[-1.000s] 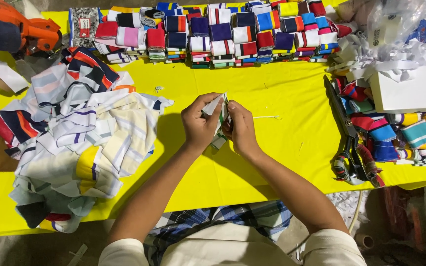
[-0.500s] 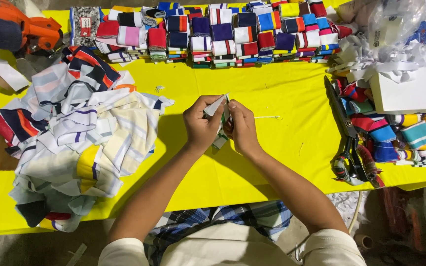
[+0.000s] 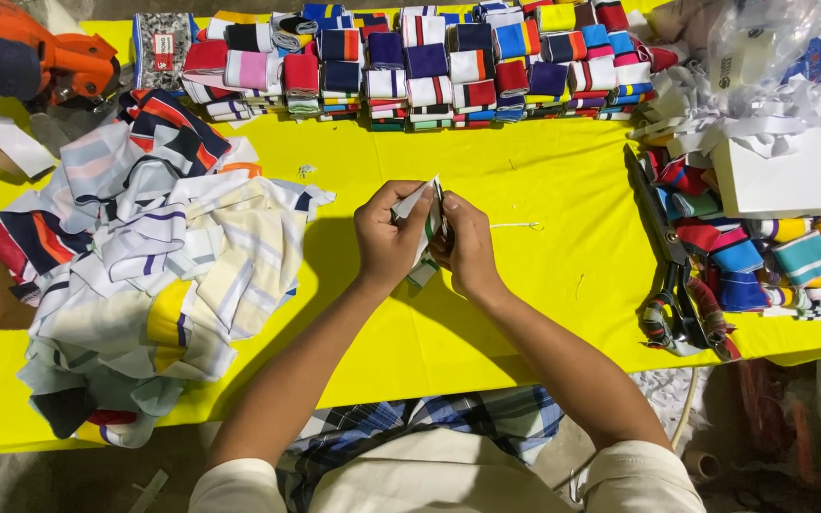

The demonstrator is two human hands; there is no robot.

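Observation:
Over the middle of the yellow table (image 3: 525, 190), my left hand (image 3: 387, 237) and my right hand (image 3: 467, 245) meet and pinch a small folded strip of white knit fabric with green and dark stripes (image 3: 427, 223). The strip stands upright between my fingers, and its lower end hangs down between my palms. Both hands are closed on it, a little above the tabletop.
A heap of striped cloth pieces (image 3: 144, 256) lies at the left. Rows of folded coloured bands (image 3: 429, 62) line the far edge. Large scissors (image 3: 672, 275) and more rolled bands (image 3: 772, 256) sit at the right beside a white box (image 3: 795, 171). An orange tool (image 3: 40, 57) sits at the far left.
My hands have stayed in place; the fingers have shifted slightly on the strip, whose white top edge now tilts a little differently.

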